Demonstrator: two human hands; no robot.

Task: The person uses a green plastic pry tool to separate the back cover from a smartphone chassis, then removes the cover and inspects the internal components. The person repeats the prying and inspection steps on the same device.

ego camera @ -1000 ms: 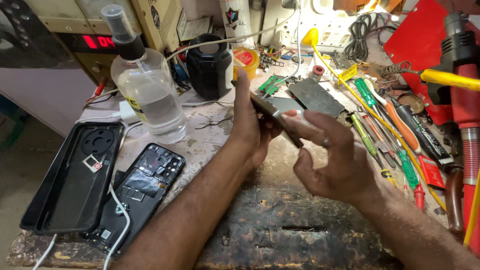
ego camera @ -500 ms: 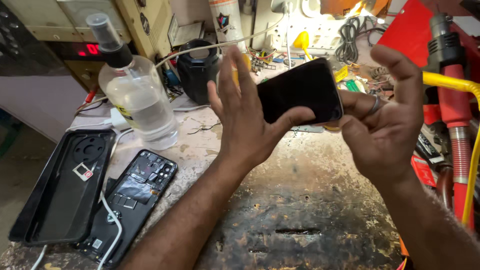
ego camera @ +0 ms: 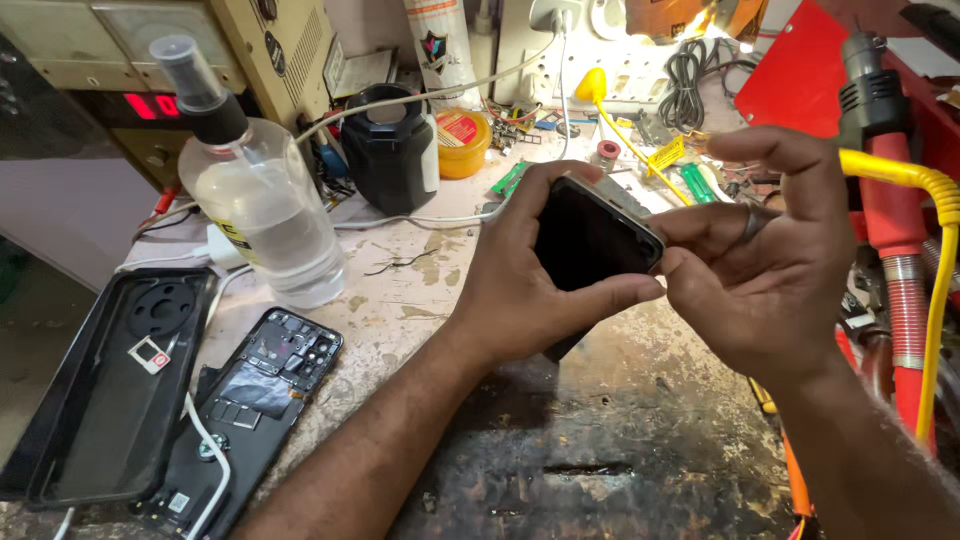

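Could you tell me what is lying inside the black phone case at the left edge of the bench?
A small white card tray lies inside the black phone case. A white cable crosses its right rim.

Below the two hands gripping the dark phone (ego camera: pixel 592 240), the worn bench top (ego camera: pixel 620 440) lies open, room enough to pass. Left of the grip stand a clear spray bottle (ego camera: pixel 262 215) and a black jar (ego camera: pixel 390 150); farther left lie an opened phone body (ego camera: pixel 255 400) and a black case (ego camera: pixel 100 400). Right of it, a red hot-air tool (ego camera: pixel 885 200) and yellow cable (ego camera: pixel 935 260) crowd close.
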